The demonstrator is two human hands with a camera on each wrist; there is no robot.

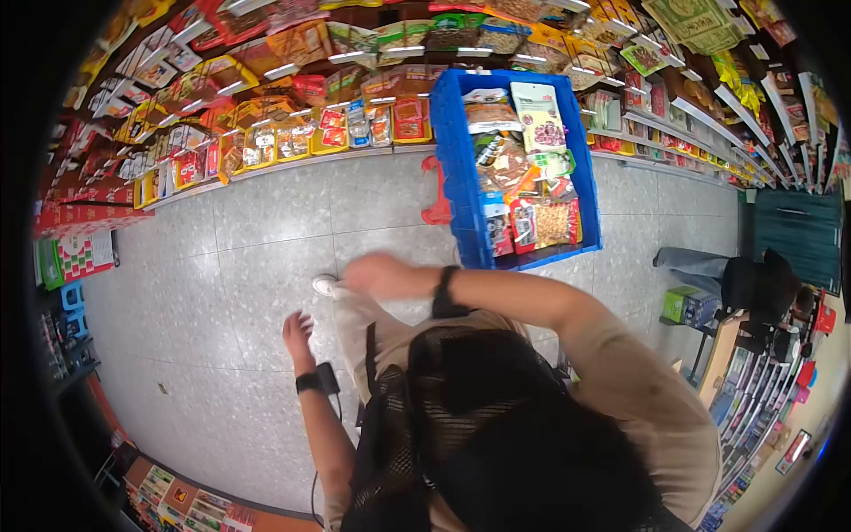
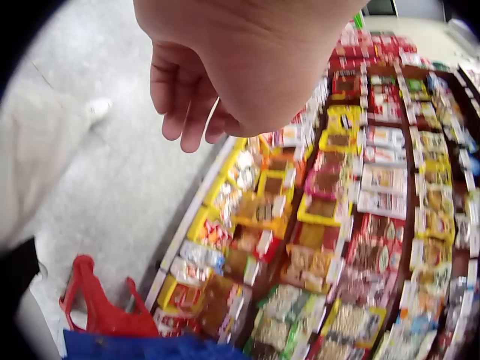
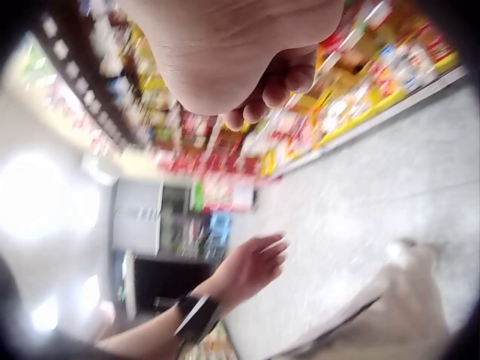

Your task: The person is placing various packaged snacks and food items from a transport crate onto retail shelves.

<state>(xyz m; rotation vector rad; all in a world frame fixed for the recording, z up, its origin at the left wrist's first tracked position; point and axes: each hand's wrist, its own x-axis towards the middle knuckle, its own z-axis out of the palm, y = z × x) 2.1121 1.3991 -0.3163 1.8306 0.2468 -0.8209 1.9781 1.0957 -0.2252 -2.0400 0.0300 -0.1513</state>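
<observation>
Low over the floor, my left hand [image 1: 299, 335] hangs with loosely bent fingers and holds nothing. Its fingers [image 2: 180, 112] dangle from the palm in the left wrist view, with the snack shelves behind them. My right hand [image 1: 387, 275] is blurred in front of my legs, near the left side of a blue crate [image 1: 456, 177]. In the right wrist view the right hand's fingers [image 3: 276, 91] curl loosely around nothing. Snack bags, among them a white pouch [image 1: 538, 115] and a bag of nuts [image 1: 554, 223], fill the crate.
A red stool [image 1: 434, 191] shows beside the crate. Tilted shelves of packaged snacks [image 1: 301, 133] curve along the far side. Another person [image 1: 767, 284] bends over at the right, by a green box [image 1: 678, 306]. Grey tiled floor [image 1: 257, 257] lies between.
</observation>
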